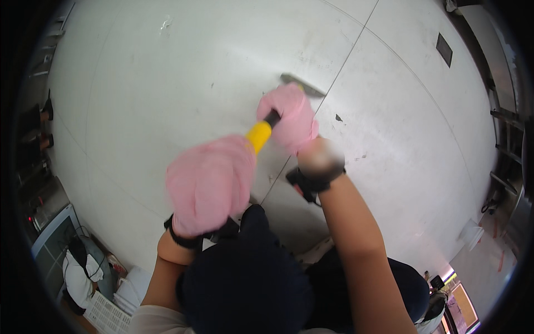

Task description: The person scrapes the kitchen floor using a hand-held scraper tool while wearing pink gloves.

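Observation:
Both my hands wear pink gloves and grip one long-handled floor scraper with a yellow and black handle [259, 136]. My left hand [211, 183] wraps the upper part of the handle, nearer my body. Further down, my right hand [288, 117] closes around the shaft just behind the head. A flat grey blade [312, 87] shows beyond the right glove, at or close to the pale floor [167, 92]; contact cannot be told. Dark scuffs and a small dark patch [338, 118] mark the floor to the right of the blade.
A thin seam [350, 50] crosses the floor beside the blade. Upper right lies a dark rectangular plate [444, 50]. A white bucket [472, 234] stands lower right. At the left edge another person's feet [46, 109] show. A glass-panelled frame [58, 238] and clutter are lower left.

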Tool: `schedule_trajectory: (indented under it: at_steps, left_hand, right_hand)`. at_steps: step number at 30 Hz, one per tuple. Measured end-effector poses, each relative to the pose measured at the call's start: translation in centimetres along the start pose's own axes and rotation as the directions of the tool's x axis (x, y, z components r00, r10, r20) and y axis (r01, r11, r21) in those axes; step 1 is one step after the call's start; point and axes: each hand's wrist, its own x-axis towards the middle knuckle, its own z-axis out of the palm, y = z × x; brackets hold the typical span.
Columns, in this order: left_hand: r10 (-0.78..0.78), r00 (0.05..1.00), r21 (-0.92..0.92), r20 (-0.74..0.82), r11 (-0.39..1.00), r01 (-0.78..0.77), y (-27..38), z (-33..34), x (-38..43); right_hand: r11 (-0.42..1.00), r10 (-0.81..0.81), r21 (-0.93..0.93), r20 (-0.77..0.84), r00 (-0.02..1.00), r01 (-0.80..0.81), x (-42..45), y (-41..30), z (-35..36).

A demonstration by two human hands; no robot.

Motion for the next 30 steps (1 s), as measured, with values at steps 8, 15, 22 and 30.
schedule_trajectory:
  at_steps: [8, 15, 22, 30]
  left_hand:
    - [0.037, 0.999, -0.009, -0.014, 0.999, -0.037, 1.1, -0.1, -0.2]
    - [-0.049, 0.993, 0.268, -0.105, 0.960, 0.075, 0.7, -0.1, 0.8]
    - [0.029, 0.997, -0.267, -0.076, 0.963, -0.049, -1.0, 0.4, -0.1]
    - [0.004, 0.991, -0.132, -0.130, 0.991, -0.021, 0.8, 0.2, -0.8]
  right_hand:
    - [0.998, 0.042, -0.059, 0.095, 0.995, -0.037, 0.1, -1.3, -0.1]
    - [0.991, 0.078, -0.109, 0.058, 0.995, -0.072, 2.3, 0.4, -0.6]
    - [0.987, 0.028, -0.158, 0.074, 0.997, -0.016, 0.5, -0.1, -0.6]
    - [0.996, 0.036, -0.080, 0.123, 0.992, -0.026, -0.7, -1.2, -0.2]
